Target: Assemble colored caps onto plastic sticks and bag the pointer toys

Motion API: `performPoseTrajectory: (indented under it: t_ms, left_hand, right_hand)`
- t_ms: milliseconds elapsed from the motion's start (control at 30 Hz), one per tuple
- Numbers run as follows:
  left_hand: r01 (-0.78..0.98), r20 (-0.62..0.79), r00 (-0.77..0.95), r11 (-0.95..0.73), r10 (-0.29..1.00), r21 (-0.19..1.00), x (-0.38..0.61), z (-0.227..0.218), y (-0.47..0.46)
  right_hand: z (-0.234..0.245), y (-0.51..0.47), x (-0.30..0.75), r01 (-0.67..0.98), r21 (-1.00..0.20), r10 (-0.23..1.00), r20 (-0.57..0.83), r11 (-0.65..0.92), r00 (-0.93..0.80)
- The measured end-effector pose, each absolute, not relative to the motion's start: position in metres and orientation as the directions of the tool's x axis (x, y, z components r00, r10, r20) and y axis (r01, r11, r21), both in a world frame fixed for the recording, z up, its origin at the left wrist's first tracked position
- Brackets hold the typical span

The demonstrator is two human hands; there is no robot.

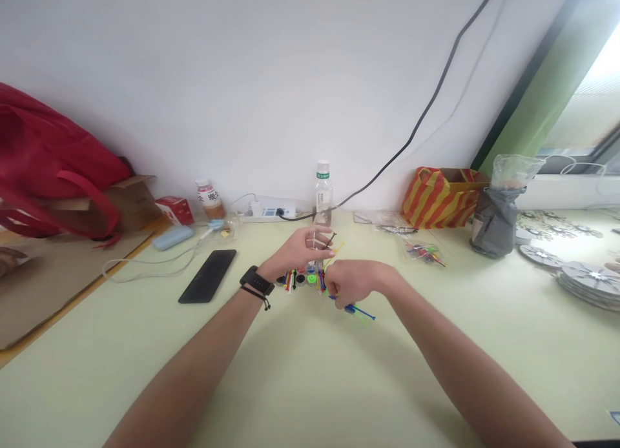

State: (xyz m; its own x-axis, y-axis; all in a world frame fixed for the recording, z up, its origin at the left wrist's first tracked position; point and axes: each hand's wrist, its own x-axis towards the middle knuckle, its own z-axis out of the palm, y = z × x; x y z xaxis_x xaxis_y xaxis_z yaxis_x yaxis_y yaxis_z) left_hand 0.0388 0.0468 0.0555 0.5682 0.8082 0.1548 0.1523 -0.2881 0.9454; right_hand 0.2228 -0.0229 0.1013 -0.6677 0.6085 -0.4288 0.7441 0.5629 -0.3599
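Observation:
My left hand (303, 246), with a black watch (258, 280) on its wrist, is raised over the middle of the table. A thin black plastic stick (331, 241) and a white one show at its fingers, which look closed around them. Close by on the right, my right hand (352, 280) is curled into a fist with its fingertips hidden. Blue and green sticks (361, 312) poke out below that fist; whether they are held or lying is unclear. Between and under the hands is a row of coloured sticks (291, 280) with round black and green pieces (311, 279).
A phone (208, 276), a white cable and a light-blue case (173, 237) lie left. Against the wall stand a power strip (271, 209) and a clear bottle (323, 193). Right are a bag of coloured pieces (425, 253), a striped bag (436, 199) and stacked discs (588, 283). Another person's hand (7, 261) shows far left.

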Motion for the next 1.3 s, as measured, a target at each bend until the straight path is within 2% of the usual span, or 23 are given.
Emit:
performPoseTrajectory:
  t_ms: [100,133,233,300,400,533,667,867,1067,1167,1300]
  left_hand:
    - [0.145,0.140,0.583,-0.272,0.800,0.951,0.038,0.052,0.049]
    - [0.123,0.154,0.592,-0.278,0.791,0.953,0.039,0.052,0.049]
    - [0.055,0.199,0.615,-0.294,0.763,0.954,0.041,0.053,0.048]
    - [0.066,0.178,0.621,-0.277,0.763,0.959,0.043,0.055,0.045]
    - [0.162,0.106,0.608,-0.254,0.787,0.954,0.046,0.058,0.040]
    - [0.223,0.087,0.619,-0.281,0.780,0.934,0.049,0.059,0.034]
    - [0.206,0.129,0.651,-0.338,0.748,0.918,0.053,0.058,0.031]
    - [0.136,0.197,0.661,-0.374,0.724,0.917,0.063,0.051,0.025]
    - [0.127,0.166,0.661,-0.327,0.731,0.936,0.067,0.049,0.021]
    - [0.118,0.175,0.668,-0.335,0.724,0.935,0.067,0.048,0.022]
    - [0.133,0.142,0.688,-0.316,0.711,0.939,0.066,0.048,0.022]
  right_hand:
    - [0.121,-0.024,0.242,0.589,-0.667,0.594,-0.265,0.457,-0.760]
    - [0.128,-0.025,0.248,0.545,-0.726,0.606,-0.223,0.419,-0.764]
    - [0.146,-0.029,0.267,0.493,-0.792,0.672,-0.147,0.359,-0.726]
    - [0.154,-0.031,0.278,0.450,-0.830,0.733,-0.076,0.329,-0.676]
    - [0.163,-0.033,0.291,0.336,-0.881,0.854,0.131,0.333,-0.504]
    - [0.171,-0.037,0.298,0.280,-0.878,0.922,0.361,0.387,-0.144]
    - [0.170,-0.037,0.295,0.318,-0.870,0.914,0.405,0.376,0.027]
    - [0.157,-0.027,0.278,0.412,-0.845,0.916,0.397,0.341,0.054]
    - [0.146,-0.022,0.259,0.605,-0.726,0.868,0.483,0.326,0.112]
    - [0.144,-0.021,0.257,0.625,-0.696,0.849,0.519,0.353,0.099]
    - [0.148,-0.023,0.262,0.582,-0.731,0.868,0.489,0.357,0.082]
